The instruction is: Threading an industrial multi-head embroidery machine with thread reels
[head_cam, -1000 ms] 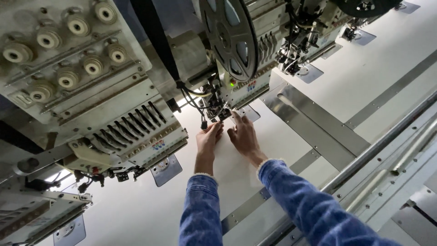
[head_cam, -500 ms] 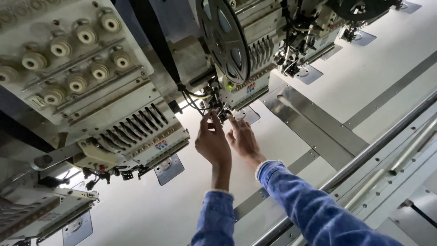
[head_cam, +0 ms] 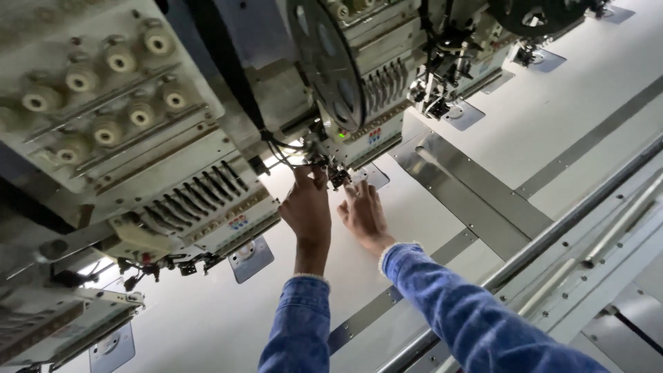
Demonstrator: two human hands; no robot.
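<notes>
Head view. Both hands are raised to the needle area under the middle embroidery head (head_cam: 359, 103) of a multi-head machine. The left hand (head_cam: 307, 211) is held upright, its fingers bunched and curled at the dark presser-foot and needle assembly (head_cam: 336, 176); whether a thread is pinched there cannot be told, since the fingertips are hidden against the mechanism. The right hand (head_cam: 364, 215) lies just right of it, palm down and open, fingers spread flat on the white worktop (head_cam: 552, 117) beside the needle plate (head_cam: 373, 176). It grips nothing. Judged from this pose, the flat hand serves as a brace so that the other can work finely at the needles.

Both forearms, in blue denim sleeves (head_cam: 456, 311), are extended away from the body, the left nearly vertical in the picture, the right angled in from the near right. The wrists are close together but apart.

The needle assembly sits at the lower edge of the middle head, below a large dark wheel (head_cam: 324, 62) and a small green light (head_cam: 340, 135). To the left, a second head (head_cam: 138, 138) is seen with rows of round tension knobs (head_cam: 110, 62) and a row of take-up slots (head_cam: 200, 193); its own needle plate (head_cam: 251, 257) lies near it. A third head (head_cam: 449, 76) stands farther right. Metal strips (head_cam: 469, 200) and rails (head_cam: 587, 221) run diagonally across the worktop on the right.
</notes>
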